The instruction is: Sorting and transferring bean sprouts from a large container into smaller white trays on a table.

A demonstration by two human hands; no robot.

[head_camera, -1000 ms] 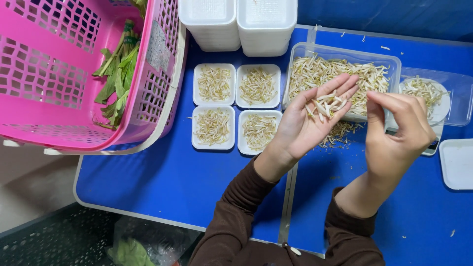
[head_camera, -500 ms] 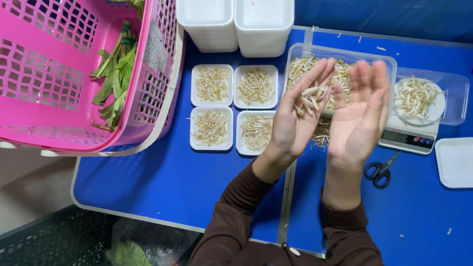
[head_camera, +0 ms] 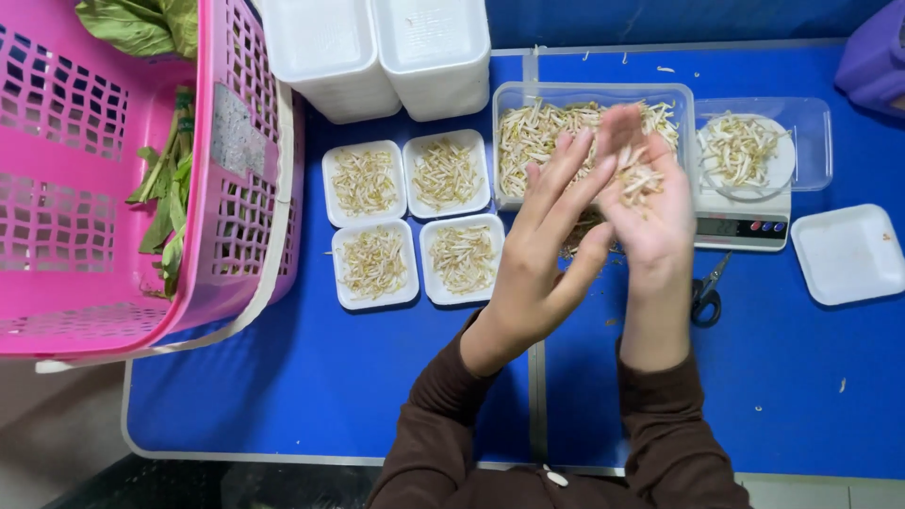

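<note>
My hands meet above the blue table, in front of a clear tub of bean sprouts (head_camera: pixel 534 125). My left hand (head_camera: pixel 539 259) is turned back-up with its fingers spread, and its fingertips lie against my right hand. My right hand (head_camera: pixel 654 219) is palm-up and cups a small heap of bean sprouts (head_camera: pixel 639 177). To the left of my hands, four small white trays (head_camera: pixel 371 265) filled with sprouts sit in a square. To the right, a digital scale (head_camera: pixel 745 227) carries a white plate of sprouts (head_camera: pixel 740 149).
A pink basket (head_camera: pixel 247 221) holding leafy greens overhangs the table's left side. Two stacks of white trays (head_camera: pixel 377 52) stand at the back. Scissors (head_camera: pixel 705 295) lie by the scale, an empty white tray (head_camera: pixel 848 253) sits at the right, and a purple object (head_camera: pixel 872 52) sits at the far corner.
My left hand has turned from palm-up to back-up, and the sprouts it held now lie in my right palm. The right hand has moved in against the left.
</note>
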